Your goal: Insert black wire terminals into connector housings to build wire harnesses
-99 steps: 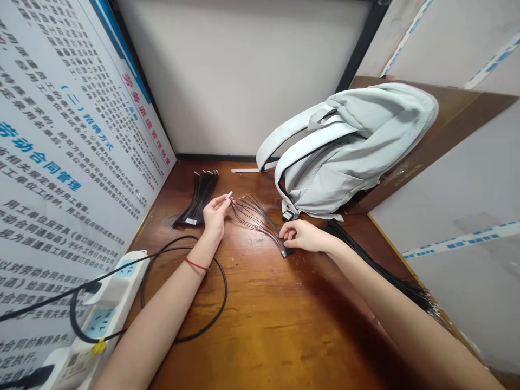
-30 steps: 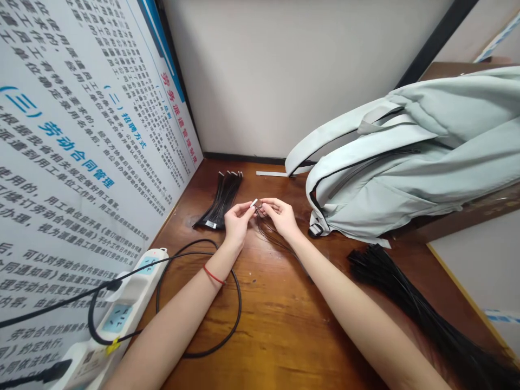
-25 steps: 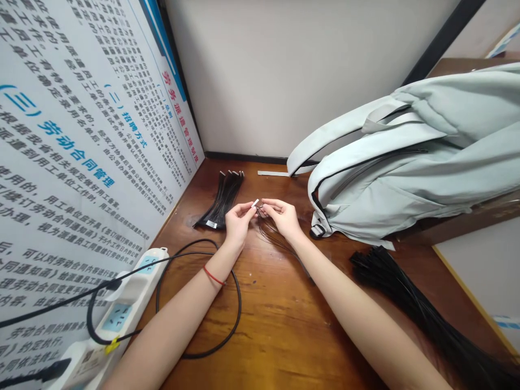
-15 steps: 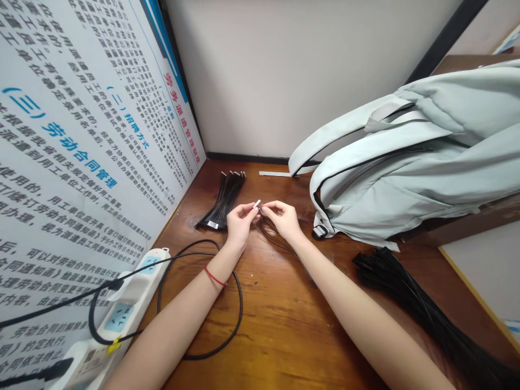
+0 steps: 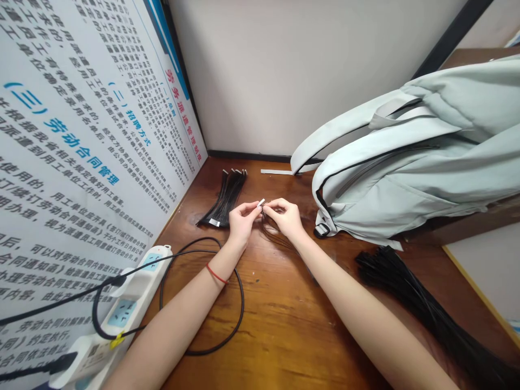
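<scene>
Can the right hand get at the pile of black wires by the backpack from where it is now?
Probably yes. The right hand is pinching thin wires at a white connector, so it must let go first, but only bare wooden bench lies between it and the pile of black wires. The backpack sits beside that path.

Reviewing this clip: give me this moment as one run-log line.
left hand pinches small white piece | right hand pinches thin black wires | nearby: black wire bundle
</scene>
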